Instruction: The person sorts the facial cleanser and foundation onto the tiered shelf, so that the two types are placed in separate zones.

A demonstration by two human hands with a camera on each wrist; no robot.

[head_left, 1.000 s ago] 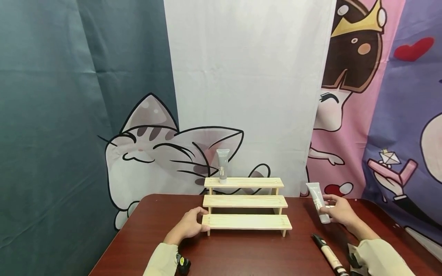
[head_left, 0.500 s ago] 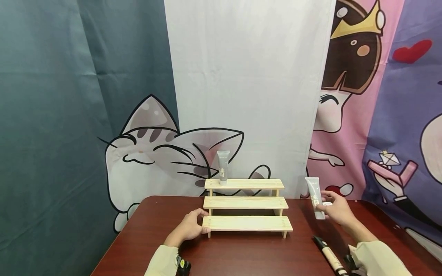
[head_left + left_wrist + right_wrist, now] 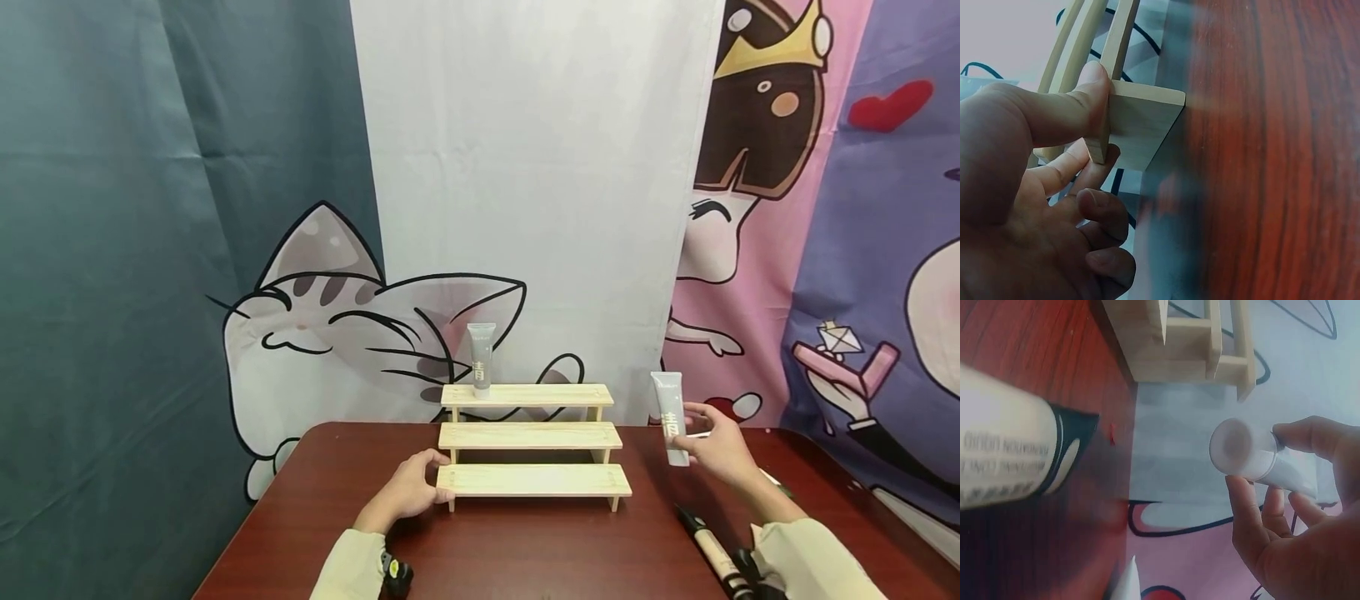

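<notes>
My left hand (image 3: 408, 487) grips the left end of the lowest step of a pale wooden three-tier display stand (image 3: 534, 480). Seen from the left wrist, the thumb and forefinger pinch the board's end (image 3: 1100, 134), and the other fingers curl loosely below. To the right of the stand, my right hand (image 3: 718, 446) holds a grey-white squeeze tube (image 3: 670, 417) above the table, almost upright with its cap down. The right wrist view shows the tube's round cap (image 3: 1233, 449) between thumb and fingers. A similar squeeze tube (image 3: 482, 360) stands cap-down on the top step, left of centre.
A beige tube with a black end (image 3: 712, 550), marked foundation liquid, is near my right sleeve on the dark red table (image 3: 525, 554). A white pointed object (image 3: 1127, 581) shows low in the right wrist view. A printed curtain (image 3: 525, 167) hangs behind the table.
My right hand has moved left and slightly up with its squeeze tube, which has turned from slanted to nearly upright. The left hand keeps its grip on the stand.
</notes>
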